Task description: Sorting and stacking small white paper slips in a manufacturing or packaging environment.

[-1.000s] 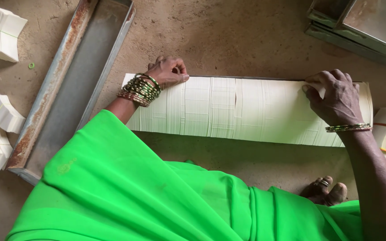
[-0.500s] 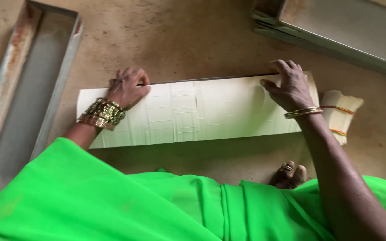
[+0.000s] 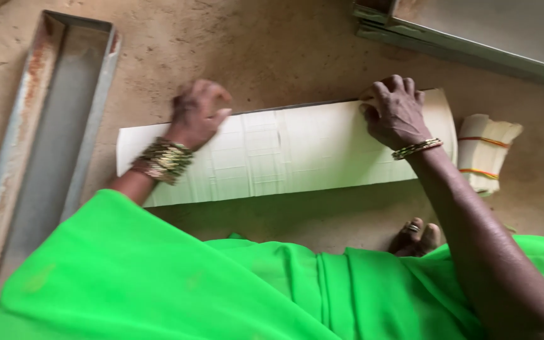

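- I see a long row of cream paper sheets (image 3: 297, 151) lying packed edge to edge on the dirt floor (image 3: 234, 56), between two metal trays.
- My left hand (image 3: 198, 113), blurred and loosely curled, presses on the row's left part.
- My right hand (image 3: 395, 112), fingers bent, rests on its right end beside a banded paper bundle (image 3: 487, 152).

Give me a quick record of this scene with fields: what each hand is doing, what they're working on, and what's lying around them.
Left hand: left hand rests on the far edge of the long row of pale paper pieces, stacked bangles at the wrist
Right hand: right hand presses near the row's right end, fingers curled
Work piece: row lies flat on the dirt floor
Left side: long rusty metal tray
Right side: banded paper bundle
Top right: flat metal trays
Foreground: green garment, toes
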